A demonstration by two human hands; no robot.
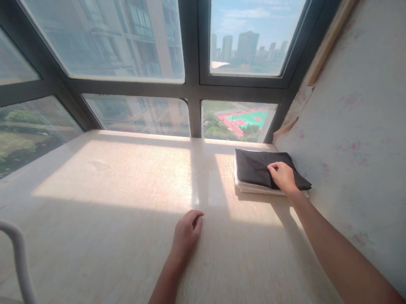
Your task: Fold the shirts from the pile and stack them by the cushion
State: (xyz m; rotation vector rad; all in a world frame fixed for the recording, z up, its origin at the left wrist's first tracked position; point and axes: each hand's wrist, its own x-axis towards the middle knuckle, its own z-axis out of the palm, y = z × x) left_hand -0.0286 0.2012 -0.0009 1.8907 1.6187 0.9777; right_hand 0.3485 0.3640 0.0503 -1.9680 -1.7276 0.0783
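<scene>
A black cloth lies over a stack of white, flat items at the right of the pale window ledge, close to the papered wall. My right hand is on top of the cloth, thumb and fingertips pinched together on its surface. Near the middle of the ledge rests my left hand, its fingers curled in and closed, with nothing seen in it. It is to the left of the stack and nearer to me, apart from it.
Dark window frames border the far and left sides of the ledge. The flowered wall rises on the right, its paper peeling by the frame. A curved grey tube stands at the lower left.
</scene>
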